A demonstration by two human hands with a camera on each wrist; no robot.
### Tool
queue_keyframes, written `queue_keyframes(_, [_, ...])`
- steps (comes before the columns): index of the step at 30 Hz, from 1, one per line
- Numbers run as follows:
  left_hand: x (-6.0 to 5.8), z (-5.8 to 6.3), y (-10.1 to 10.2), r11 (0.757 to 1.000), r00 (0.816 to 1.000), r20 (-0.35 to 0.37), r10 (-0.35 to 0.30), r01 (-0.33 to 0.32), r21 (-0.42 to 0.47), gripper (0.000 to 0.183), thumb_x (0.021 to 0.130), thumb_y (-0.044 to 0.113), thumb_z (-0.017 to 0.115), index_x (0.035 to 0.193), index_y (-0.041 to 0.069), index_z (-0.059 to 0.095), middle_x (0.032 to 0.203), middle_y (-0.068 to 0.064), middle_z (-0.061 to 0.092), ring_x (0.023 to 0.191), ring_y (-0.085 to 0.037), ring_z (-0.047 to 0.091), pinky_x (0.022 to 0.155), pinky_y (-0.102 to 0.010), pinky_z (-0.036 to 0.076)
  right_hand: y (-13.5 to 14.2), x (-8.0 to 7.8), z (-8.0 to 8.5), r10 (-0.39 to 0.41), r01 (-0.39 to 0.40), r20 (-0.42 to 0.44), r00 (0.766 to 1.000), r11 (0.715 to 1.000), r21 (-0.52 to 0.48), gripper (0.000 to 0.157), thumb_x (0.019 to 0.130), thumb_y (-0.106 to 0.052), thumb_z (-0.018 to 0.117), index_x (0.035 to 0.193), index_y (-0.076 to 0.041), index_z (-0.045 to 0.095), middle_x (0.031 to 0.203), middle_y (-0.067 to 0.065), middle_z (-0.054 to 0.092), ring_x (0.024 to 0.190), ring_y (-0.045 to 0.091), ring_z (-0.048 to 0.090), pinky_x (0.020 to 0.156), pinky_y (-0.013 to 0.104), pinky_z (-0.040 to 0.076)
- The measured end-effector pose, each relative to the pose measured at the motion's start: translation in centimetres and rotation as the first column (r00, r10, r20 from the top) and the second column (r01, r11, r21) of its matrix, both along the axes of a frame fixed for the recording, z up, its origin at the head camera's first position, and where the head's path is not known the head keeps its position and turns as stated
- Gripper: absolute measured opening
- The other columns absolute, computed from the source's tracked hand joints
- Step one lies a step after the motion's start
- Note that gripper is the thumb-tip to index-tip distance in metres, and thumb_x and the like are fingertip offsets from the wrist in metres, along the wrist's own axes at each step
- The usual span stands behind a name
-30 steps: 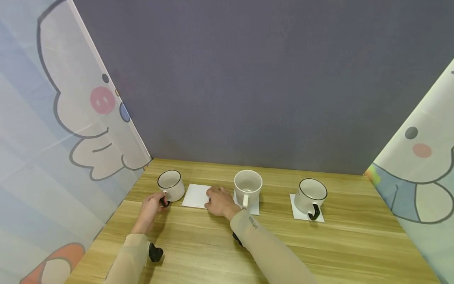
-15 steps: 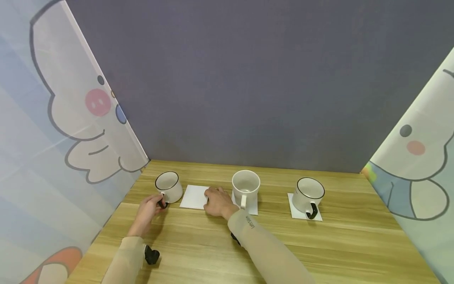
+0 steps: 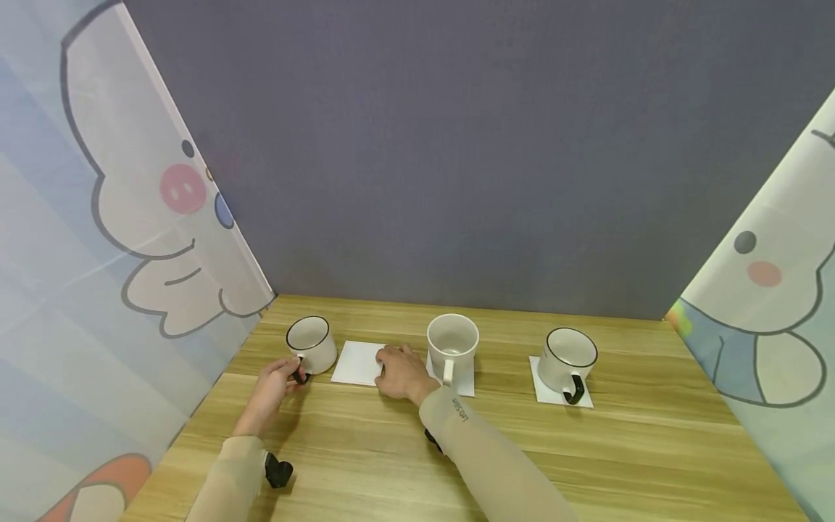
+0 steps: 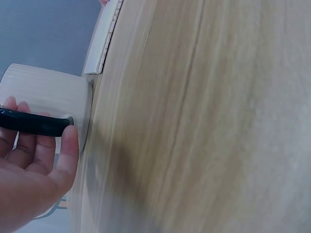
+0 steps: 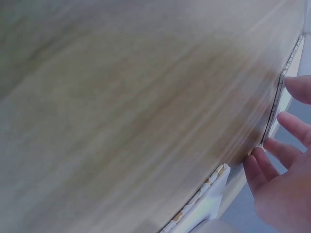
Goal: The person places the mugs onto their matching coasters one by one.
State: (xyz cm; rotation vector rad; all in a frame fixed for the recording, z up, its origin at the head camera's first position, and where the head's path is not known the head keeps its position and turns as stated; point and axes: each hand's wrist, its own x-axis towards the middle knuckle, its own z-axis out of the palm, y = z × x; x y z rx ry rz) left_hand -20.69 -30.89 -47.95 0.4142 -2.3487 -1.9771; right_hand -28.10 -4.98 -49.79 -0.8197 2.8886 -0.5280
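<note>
At the far left of the head view, my left hand (image 3: 270,388) holds a white, black-rimmed mug (image 3: 318,355) by its black handle. The left wrist view shows fingers curled behind that handle (image 4: 36,124), with the thumb at its lower end. To this mug's right lies a flat white square coaster (image 3: 357,362). My right hand (image 3: 403,373) rests at the coaster's right end and hides that part. In the right wrist view, the spread thumb and fingers (image 5: 291,127) touch along the coaster's edge (image 5: 275,109).
Right beside my right hand, a plain white mug (image 3: 454,341) stands on another white square. Farther right, a black-rimmed mug (image 3: 566,368) with a black handle sits on a third square (image 3: 541,388). A grey panel (image 3: 417,159) rises behind the wooden table (image 3: 652,435); printed curtains flank it.
The head view has shifted slightly. Both hands keep their places, the left at the mug's handle and the right at the coaster; the mugs have not visibly moved.
</note>
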Motion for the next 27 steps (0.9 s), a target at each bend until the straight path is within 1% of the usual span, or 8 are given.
queue_keyframes(3, [-0.02,-0.04,0.11,1.0,1.0,-0.015,-0.002,0.002,0.011,0.034,0.111,0.023,0.042,0.105,-0.007,0.058,0.095,-0.007,0.055,0.093,-0.02,0.055,0.085,-0.037,0.052,0.05,0.02,0.03,-0.003,0.003,0.006,1.0,1.0,-0.008,0.033,0.093,-0.033,0.067,0.123,-0.021,0.064,0.149,-0.003,0.052,0.126,0.023,0.048,0.106,0.043,0.041])
queue_keyframes(12, [-0.02,-0.12,0.63,0.999,0.997,-0.071,0.028,-0.025,0.045,0.033,0.111,0.018,0.043,0.095,-0.008,0.057,0.092,-0.009,0.054,0.092,-0.022,0.053,0.081,-0.034,0.051,0.18,-0.13,0.01,-0.014,0.014,0.016,1.0,1.0,-0.024,0.032,0.094,-0.032,0.068,0.124,-0.021,0.063,0.149,-0.003,0.053,0.123,0.023,0.048,0.105,0.043,0.04])
queue_keyframes(18, [0.06,-0.55,0.77,1.0,0.994,-0.101,0.029,-0.029,0.001,0.033,0.111,0.017,0.041,0.091,-0.006,0.055,0.092,-0.011,0.052,0.091,-0.02,0.051,0.079,-0.034,0.05,0.08,0.01,0.07,-0.015,0.015,0.018,1.0,1.0,-0.023,0.032,0.094,-0.034,0.068,0.123,-0.022,0.064,0.15,-0.003,0.052,0.125,0.022,0.048,0.107,0.042,0.04])
queue_keyframes(21, [0.1,-0.66,0.88,0.999,0.994,-0.108,0.035,-0.037,-0.018,0.034,0.111,0.017,0.041,0.092,-0.006,0.055,0.093,-0.013,0.052,0.093,-0.021,0.05,0.079,-0.034,0.05,0.0,0.13,0.13,-0.016,0.017,0.023,1.0,0.999,-0.031,0.032,0.093,-0.033,0.069,0.122,-0.021,0.064,0.15,-0.003,0.052,0.127,0.023,0.048,0.107,0.042,0.04])
queue_keyframes(27, [0.24,-0.64,0.99,0.998,0.994,-0.093,0.064,-0.065,-0.008,0.035,0.111,0.021,0.04,0.097,-0.007,0.055,0.096,-0.012,0.052,0.099,-0.022,0.049,0.084,-0.035,0.051,-0.02,0.25,0.09,-0.023,0.024,0.03,0.999,0.999,-0.037,0.032,0.093,-0.033,0.07,0.122,-0.021,0.064,0.151,-0.003,0.052,0.127,0.024,0.047,0.108,0.043,0.039])
